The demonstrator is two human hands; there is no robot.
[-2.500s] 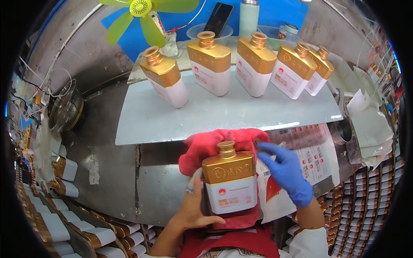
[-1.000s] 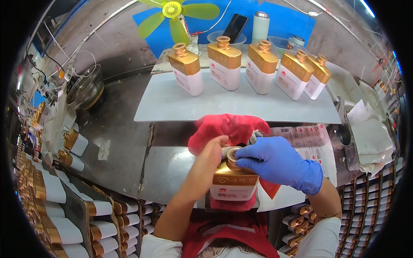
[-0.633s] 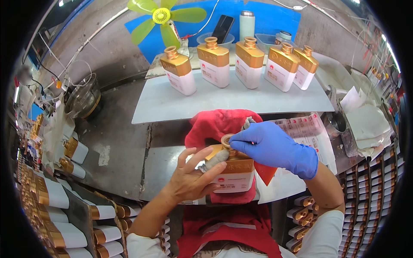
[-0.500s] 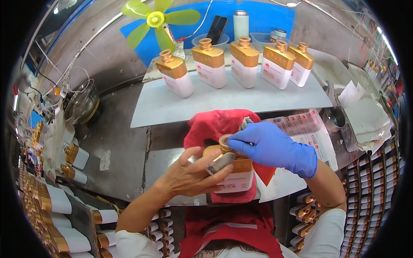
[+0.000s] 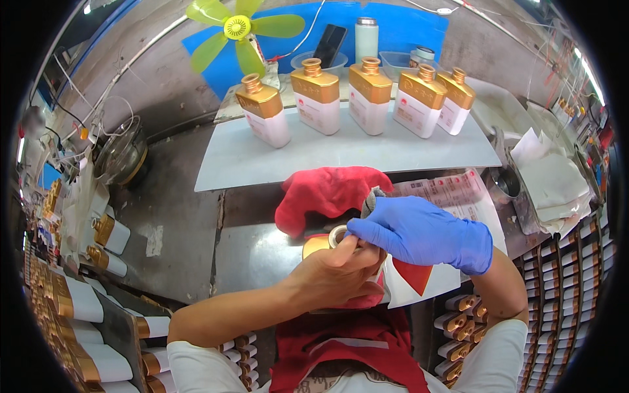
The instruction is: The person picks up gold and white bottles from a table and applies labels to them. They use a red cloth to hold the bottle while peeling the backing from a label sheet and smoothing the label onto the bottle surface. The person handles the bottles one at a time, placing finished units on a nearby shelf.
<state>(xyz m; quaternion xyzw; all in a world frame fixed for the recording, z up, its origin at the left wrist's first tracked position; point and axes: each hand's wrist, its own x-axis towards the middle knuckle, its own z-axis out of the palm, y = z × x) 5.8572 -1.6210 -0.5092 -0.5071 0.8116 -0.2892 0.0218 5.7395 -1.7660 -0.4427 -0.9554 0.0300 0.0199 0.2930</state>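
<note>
A white bottle with a gold shoulder is in front of me, its lower part mostly hidden by my hands. Its round open neck faces up. My left hand, bare, is closed round the bottle, the thumb near the neck. Beside it, my blue-gloved right hand is closed with its fingertips against my left fingers at the neck. A grey cloth sticks out from the gloved grip. Below the glove shows a red pointed piece; whether I hold it cannot be seen.
Several gold-and-white bottles stand on a pale board beyond. A red cloth lies behind the held bottle, a printed sheet to its right. Racks of bottles line both sides. A green fan stands at the back left.
My left hand has turned and moved its fingers in towards the right hand at the bottle's neck, covering the front of the bottle. The gloved hand has shifted slightly right and down.
</note>
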